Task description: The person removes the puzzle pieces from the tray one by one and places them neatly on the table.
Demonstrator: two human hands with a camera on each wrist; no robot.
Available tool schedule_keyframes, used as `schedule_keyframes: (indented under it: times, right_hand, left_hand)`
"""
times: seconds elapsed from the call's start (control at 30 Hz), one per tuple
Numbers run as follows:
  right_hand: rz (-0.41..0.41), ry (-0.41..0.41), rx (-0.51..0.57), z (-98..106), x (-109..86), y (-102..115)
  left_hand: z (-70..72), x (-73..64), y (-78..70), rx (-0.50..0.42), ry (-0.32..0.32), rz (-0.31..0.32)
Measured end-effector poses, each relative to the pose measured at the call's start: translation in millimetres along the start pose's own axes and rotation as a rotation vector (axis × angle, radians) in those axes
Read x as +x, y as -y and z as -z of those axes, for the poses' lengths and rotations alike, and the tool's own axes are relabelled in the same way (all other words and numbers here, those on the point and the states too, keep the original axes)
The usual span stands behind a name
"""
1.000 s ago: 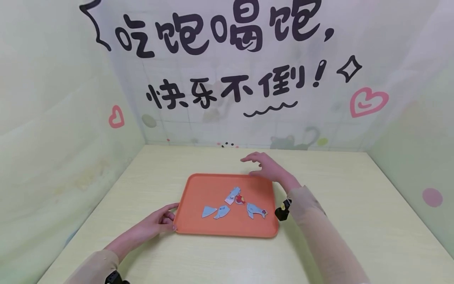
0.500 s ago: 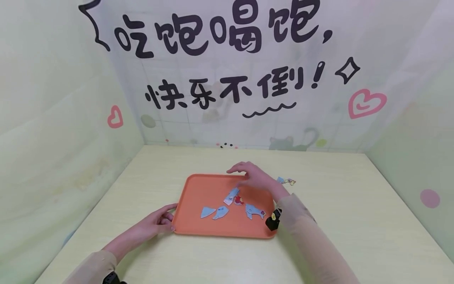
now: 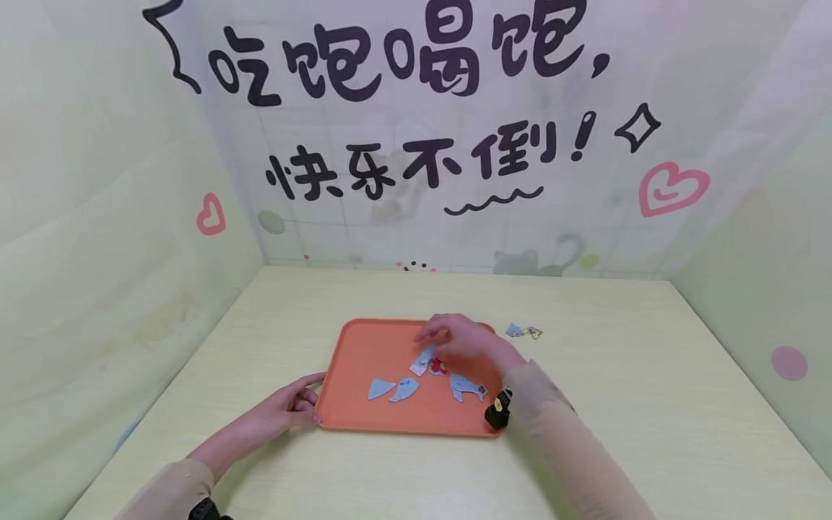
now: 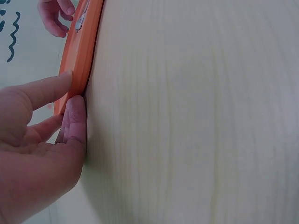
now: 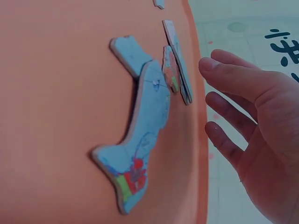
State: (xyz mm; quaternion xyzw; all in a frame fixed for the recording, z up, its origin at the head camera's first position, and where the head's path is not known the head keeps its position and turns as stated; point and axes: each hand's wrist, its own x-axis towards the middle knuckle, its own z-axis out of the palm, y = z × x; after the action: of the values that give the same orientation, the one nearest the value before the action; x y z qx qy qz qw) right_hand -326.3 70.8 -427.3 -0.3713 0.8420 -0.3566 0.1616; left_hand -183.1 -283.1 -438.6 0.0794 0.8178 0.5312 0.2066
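An orange tray [image 3: 370, 347] lies on the table, bearing several flat light-blue puzzle pieces. My left hand [image 3: 286, 404] pinches its near left corner; the left wrist view shows the thumb [image 4: 49, 91] on the rim and curled fingers against the tray's side. Over the tray's back right part hovers my right hand [image 3: 461, 336], fingers loosely bent and nothing in them. Below it are a narrow piece [image 3: 422, 360] and a red-printed piece [image 3: 438, 367]. A larger piece with a red flower [image 5: 138, 172] lies on the right, and a triangular one [image 3: 380, 389] on the left.
Beyond the tray's back right corner, small blue and yellow pieces [image 3: 523, 331] lie on the pale wooden table [image 3: 637, 390]. Printed cloth walls [image 3: 364, 238] with dark lettering and hearts enclose the back and sides.
My right hand has moved left and nearer, from behind the tray's back rim to over the tray. The small pieces on the table behind it have come into view. The left hand stays put.
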Motion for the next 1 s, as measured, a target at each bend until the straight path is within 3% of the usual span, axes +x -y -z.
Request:
schedule_keyframes:
  times: [0.5, 1.0]
  right_hand:
    - [-0.066, 0.024, -0.123, -6.9, 0.9, -5.3]
    - [-0.012, 0.042, -0.195, -6.4, 3.3, -6.8]
  left_hand:
    - [0.3, 0.9, 1.1, 0.004, -0.003, -0.01]
    - [-0.8, 0.7, 0.8, 0.011, -0.001, -0.011]
